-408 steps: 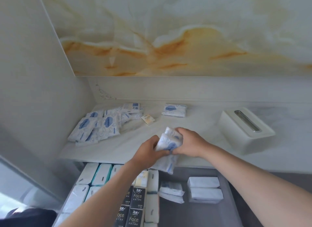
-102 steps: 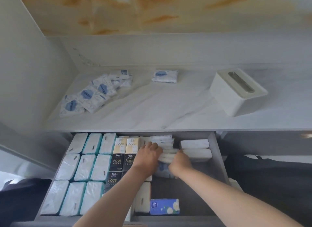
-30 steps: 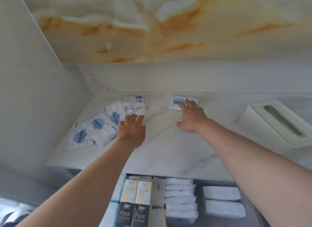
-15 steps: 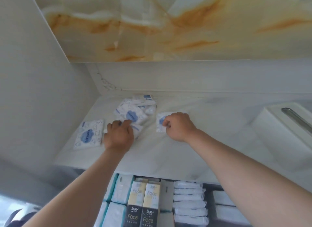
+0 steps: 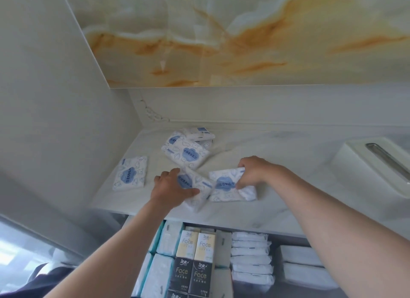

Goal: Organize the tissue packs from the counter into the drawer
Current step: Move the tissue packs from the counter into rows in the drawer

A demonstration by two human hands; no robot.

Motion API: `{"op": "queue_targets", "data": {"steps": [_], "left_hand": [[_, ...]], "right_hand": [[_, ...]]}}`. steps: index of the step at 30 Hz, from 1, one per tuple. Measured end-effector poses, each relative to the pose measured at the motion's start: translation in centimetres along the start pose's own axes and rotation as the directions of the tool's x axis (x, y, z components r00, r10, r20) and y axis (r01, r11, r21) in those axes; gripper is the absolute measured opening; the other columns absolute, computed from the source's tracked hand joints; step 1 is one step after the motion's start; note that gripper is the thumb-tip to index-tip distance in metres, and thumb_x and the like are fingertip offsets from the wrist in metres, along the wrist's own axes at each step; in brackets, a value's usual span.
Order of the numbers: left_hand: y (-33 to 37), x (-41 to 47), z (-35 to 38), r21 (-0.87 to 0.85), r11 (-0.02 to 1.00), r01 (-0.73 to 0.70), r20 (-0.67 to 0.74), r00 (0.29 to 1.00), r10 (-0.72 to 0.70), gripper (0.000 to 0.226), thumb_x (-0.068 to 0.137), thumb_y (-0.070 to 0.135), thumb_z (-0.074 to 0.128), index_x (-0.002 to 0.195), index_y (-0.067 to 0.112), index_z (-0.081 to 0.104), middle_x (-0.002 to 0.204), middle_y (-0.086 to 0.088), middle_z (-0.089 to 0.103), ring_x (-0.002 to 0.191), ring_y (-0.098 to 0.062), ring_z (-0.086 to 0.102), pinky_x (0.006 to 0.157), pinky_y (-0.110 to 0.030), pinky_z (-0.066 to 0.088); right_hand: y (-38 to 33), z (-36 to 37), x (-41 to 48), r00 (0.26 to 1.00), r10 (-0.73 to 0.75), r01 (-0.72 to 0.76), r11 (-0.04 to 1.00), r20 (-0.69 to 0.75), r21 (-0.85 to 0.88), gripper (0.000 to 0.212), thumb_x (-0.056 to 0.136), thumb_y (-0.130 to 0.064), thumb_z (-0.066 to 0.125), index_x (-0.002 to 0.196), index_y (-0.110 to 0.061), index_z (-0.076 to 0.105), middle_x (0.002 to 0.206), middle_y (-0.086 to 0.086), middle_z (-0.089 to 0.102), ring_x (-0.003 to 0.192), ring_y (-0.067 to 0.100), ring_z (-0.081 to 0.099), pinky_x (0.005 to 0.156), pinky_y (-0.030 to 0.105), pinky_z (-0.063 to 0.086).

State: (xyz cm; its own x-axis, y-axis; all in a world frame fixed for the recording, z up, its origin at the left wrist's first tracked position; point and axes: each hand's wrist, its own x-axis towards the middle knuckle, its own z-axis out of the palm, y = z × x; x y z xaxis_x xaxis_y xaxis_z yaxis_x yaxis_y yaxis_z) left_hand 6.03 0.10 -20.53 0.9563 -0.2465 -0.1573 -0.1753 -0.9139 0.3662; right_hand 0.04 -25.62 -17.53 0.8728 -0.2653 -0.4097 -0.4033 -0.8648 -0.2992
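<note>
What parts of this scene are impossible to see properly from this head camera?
- Drawer: its front is cut off by the bottom edge, and its back lies under the counter.
- Tissue box: its right end runs past the right edge.
- Pack in the left hand: partly covered by the fingers.
- Print on the pack in the right hand: too blurred to read.
</note>
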Motion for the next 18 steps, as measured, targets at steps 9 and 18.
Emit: {"op": "queue_targets", "data": {"steps": [9,18], "left_hand": [[1.3,-2.6,0.3,-0.027,1.000,-0.013,0.030,0.999,0.013,0.094,0.075,0.062,0.072,0.151,0.023,0.031,0.140,-0.005,0.043,0.128,-0.025,0.033,0.100,-0.038,0.039],[2.6,-3.9,0.4,-0.522,0.833,0.186,-0.091,0.958,-0.271,0.061,0.090,-0.003,0.039,0.148,0.017,0.035,0.143,-0.012,0.045,0.121,-0.031,0.051,0.089,-0.035,0.047]], "right_hand": [[1.3,-1.9,-1.5,0.980,0.196,-0.074,0.488,-0.027,0.870,0.013,0.084,0.003,0.062,0.089,-0.009,0.061,0.091,0.019,0.061,0.081,0.029,0.059,0.071,0.039,0.049],[-5.4,2.0,-3.6,0.995,-0.008,0.072,0.738,-0.099,0.671,0.018,0.083,-0.016,0.067,0.069,-0.012,0.057,0.067,0.008,0.056,0.065,0.025,0.056,0.056,0.025,0.042]]}}
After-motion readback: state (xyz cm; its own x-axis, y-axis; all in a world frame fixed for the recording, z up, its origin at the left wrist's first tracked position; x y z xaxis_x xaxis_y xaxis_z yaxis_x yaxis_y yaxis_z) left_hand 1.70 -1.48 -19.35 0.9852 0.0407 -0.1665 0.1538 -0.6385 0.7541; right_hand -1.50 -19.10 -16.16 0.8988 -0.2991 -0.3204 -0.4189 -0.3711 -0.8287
